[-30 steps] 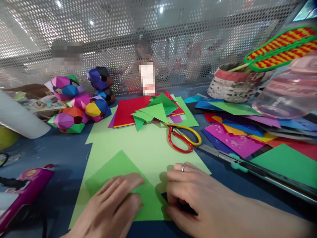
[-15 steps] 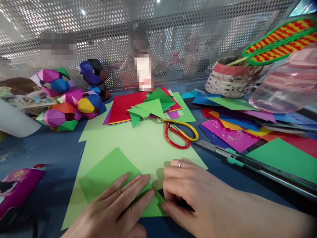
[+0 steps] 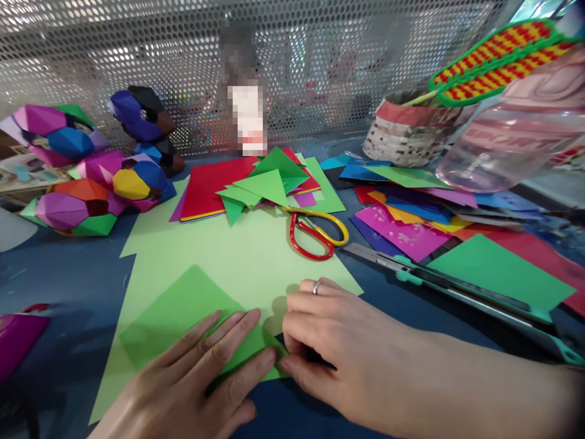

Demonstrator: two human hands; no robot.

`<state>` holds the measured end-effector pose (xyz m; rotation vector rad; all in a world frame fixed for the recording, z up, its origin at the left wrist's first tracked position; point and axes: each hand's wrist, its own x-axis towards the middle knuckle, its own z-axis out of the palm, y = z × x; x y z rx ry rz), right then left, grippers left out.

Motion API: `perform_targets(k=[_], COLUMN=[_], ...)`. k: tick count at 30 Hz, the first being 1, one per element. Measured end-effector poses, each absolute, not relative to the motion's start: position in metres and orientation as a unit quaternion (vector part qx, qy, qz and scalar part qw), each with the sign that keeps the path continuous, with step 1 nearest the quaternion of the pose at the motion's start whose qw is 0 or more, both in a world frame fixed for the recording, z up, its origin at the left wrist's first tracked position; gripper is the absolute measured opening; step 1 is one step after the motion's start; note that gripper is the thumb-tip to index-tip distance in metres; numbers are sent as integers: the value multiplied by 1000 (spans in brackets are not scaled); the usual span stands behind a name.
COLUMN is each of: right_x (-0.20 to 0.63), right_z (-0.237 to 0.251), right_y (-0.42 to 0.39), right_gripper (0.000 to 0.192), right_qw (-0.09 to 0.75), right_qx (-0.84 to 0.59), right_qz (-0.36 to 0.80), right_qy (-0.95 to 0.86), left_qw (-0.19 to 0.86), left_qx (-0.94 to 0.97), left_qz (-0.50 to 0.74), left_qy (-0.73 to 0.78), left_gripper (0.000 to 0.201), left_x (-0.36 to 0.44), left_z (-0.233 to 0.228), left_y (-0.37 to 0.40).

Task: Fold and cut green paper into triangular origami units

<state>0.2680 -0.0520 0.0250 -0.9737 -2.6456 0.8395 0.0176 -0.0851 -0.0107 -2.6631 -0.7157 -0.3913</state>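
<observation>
A square sheet of bright green paper (image 3: 183,305) lies on larger pale green sheets (image 3: 237,250) in front of me. My left hand (image 3: 196,366) rests flat across the bright sheet, fingers stretched out and slightly apart. At its right-hand corner my right hand (image 3: 333,347), with a ring on one finger, is curled, thumb and fingertips closed on the paper's edge. The fingers partly hide that corner. Beyond the hands are scissors (image 3: 315,256) with one red and one yellow handle, and a small heap of folded green paper pieces (image 3: 262,186).
A utility knife (image 3: 439,286) lies to the right beside scattered coloured papers (image 3: 402,231). Behind them stand a woven basket (image 3: 393,137) and a pink clear bottle (image 3: 493,146). Faceted paper models (image 3: 77,204) sit at left, before a perforated metal panel (image 3: 183,67).
The whole view has shifted, so things appear further left and slightly higher. Both hands keep nearly the same pose on the green paper.
</observation>
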Motion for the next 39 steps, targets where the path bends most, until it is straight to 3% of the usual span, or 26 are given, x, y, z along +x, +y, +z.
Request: perform_targets(k=[25, 32, 39], right_x=[279, 278, 279], right_z=[42, 43, 38], right_y=[-34, -36, -36], right_gripper=[22, 18, 14], right_qw=[41, 41, 46], right_qx=[-329, -333, -336], right_qz=[398, 377, 393], right_qy=[-856, -863, -855], left_qw=[153, 74, -2], left_qx=[-949, -919, -842], left_qz=[-119, -223, -293], left_qy=[-248, -316, -454], left_gripper=[39, 42, 26], left_x=[15, 11, 7], left_z=[-6, -4, -7], left_y=[-85, -89, -93])
